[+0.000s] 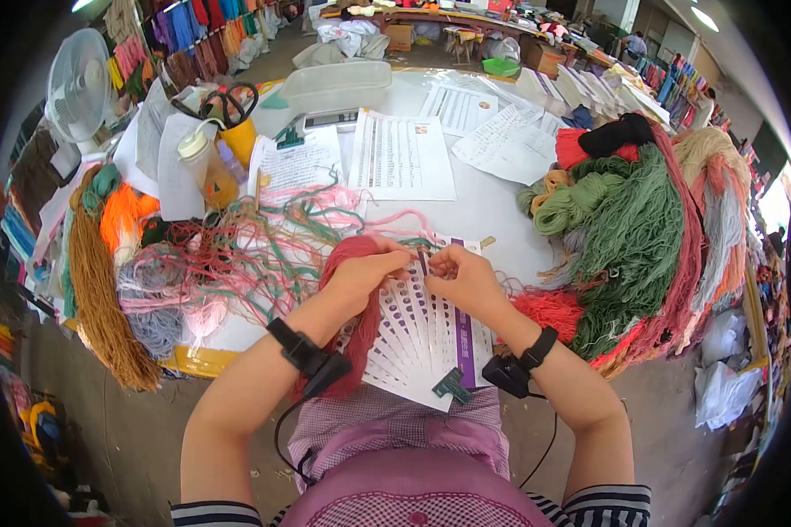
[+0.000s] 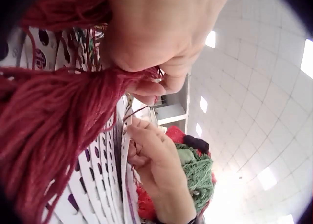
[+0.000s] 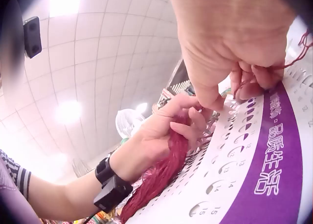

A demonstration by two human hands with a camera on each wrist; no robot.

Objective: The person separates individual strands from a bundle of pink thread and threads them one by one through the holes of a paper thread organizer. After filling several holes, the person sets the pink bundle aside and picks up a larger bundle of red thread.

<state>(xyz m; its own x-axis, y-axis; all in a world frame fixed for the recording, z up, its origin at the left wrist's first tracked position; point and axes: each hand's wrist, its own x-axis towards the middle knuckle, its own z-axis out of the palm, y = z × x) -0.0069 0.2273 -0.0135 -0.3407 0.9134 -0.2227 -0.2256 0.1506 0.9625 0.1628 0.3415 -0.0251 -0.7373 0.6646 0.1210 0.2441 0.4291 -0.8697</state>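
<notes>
My left hand point(image 1: 369, 270) grips a hank of crimson yarn point(image 1: 359, 338), which hangs down over the left side of a fan of white cards point(image 1: 409, 347). Rows of numbered holes run along these cards, and one has a purple band with white lettering point(image 3: 272, 160). At the cards' far end, my right hand point(image 1: 468, 279) pinches a thin dark red strand point(image 3: 299, 57) between thumb and fingers. Both hands are close together there, knuckles up. A green clip point(image 1: 451, 386) holds the near end of the fan, close to the lap.
Loose pink, red and green strands point(image 1: 237, 263) tangle at left, beside brown yarn point(image 1: 105, 281). Green hanks point(image 1: 633, 237) pile up at right. Behind lie printed sheets point(image 1: 402, 158), a clear plastic tray point(image 1: 338, 85), a drink bottle point(image 1: 207, 171) and a yellow cup with scissors point(image 1: 239, 140).
</notes>
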